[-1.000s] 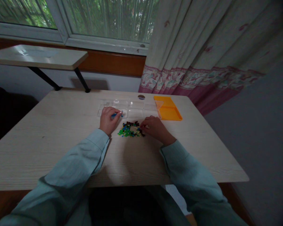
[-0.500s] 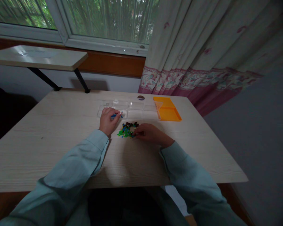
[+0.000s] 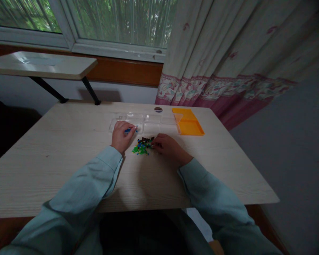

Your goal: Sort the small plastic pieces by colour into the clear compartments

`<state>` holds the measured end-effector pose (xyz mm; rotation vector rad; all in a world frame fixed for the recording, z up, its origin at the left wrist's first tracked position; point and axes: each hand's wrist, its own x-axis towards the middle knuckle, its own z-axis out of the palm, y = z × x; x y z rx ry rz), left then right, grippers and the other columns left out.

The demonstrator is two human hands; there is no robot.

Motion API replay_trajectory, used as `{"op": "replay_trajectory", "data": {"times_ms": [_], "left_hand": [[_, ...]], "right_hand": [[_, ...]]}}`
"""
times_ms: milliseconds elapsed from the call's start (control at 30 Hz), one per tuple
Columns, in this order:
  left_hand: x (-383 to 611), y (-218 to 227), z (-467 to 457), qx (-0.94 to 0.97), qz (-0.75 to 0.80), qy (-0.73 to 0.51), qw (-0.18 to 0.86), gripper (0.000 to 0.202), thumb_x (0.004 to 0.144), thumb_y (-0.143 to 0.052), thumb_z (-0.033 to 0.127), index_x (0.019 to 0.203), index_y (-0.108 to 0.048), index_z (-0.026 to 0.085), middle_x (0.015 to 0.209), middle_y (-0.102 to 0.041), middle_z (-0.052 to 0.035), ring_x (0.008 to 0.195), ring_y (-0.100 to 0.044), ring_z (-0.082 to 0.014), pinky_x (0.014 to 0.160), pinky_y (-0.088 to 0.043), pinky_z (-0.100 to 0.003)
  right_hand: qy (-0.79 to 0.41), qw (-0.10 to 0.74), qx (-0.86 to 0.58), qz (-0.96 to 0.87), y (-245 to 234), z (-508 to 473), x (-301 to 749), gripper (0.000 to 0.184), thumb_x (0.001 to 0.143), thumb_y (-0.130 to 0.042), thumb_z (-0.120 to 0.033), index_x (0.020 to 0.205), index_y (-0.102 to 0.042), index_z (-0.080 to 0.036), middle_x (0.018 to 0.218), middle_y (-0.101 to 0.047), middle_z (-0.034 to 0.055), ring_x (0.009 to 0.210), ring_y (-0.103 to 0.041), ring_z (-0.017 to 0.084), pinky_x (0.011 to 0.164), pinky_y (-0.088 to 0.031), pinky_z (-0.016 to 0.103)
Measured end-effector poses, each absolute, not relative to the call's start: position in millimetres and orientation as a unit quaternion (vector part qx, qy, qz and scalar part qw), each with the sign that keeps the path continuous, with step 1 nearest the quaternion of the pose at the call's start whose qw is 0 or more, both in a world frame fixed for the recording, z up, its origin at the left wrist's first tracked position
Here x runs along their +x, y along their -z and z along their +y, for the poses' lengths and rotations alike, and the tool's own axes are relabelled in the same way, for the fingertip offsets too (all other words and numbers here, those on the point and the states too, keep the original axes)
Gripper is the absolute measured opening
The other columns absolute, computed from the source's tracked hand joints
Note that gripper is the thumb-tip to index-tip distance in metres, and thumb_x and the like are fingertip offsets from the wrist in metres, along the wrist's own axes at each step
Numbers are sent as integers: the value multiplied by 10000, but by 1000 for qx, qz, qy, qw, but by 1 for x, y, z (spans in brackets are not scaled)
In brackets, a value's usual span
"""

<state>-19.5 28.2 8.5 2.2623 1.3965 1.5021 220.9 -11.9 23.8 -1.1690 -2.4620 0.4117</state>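
A small heap of tiny plastic pieces [image 3: 141,146], green, blue, yellow and dark brown, lies on the table. Behind it sits a clear compartment tray [image 3: 152,128]. Over the tray's front left compartments is my left hand [image 3: 121,137], thumb and forefinger brought together; what they pinch, if anything, is too small to make out. Blue pieces [image 3: 127,130] show beneath those fingers. My right hand [image 3: 171,148] reaches into the heap's right side with its fingertips closed together. Whatever is between them is hidden.
An orange tray [image 3: 192,127] with a divider lies to the right, partly under the clear tray's end. A round hole [image 3: 158,109] is near the table's [image 3: 69,166] back edge. At the back left stands a raised shelf [image 3: 55,67] on black legs. A curtain [image 3: 191,85] hangs behind.
My right hand has moved slightly up and away from the heap's front right, to its right side. My left hand stays over the tray. The view has shifted a little.
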Motion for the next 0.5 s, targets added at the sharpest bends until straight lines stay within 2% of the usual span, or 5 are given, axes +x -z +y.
{"op": "replay_trajectory", "data": {"times_ms": [167, 367, 500], "left_hand": [[-19, -9, 28, 740, 462, -487, 45, 241, 891, -570, 420, 793, -669, 224, 796, -646, -19, 838, -564, -194, 836, -430, -373], [-19, -9, 28, 738, 464, -488, 48, 244, 892, -564, 421, 790, -671, 227, 798, -644, -18, 837, -560, -195, 827, -427, -376], [-19, -9, 28, 738, 460, -491, 51, 254, 893, -561, 429, 785, -667, 225, 795, -648, -21, 830, -560, -196, 828, -425, -377]], "right_hand": [[-159, 197, -367, -895, -27, -19, 212, 154, 836, -661, -255, 964, -710, -185, 904, -628, 59, 814, -567, 153, 743, -420, 257], [-143, 202, -371, -895, -22, -17, 208, 134, 841, -619, -154, 937, -709, -179, 903, -648, 69, 861, -581, 168, 801, -435, 279], [-131, 233, -393, -880, -21, -15, 211, 122, 842, -616, -155, 919, -707, -180, 883, -654, 69, 860, -581, 173, 806, -437, 283]]}}
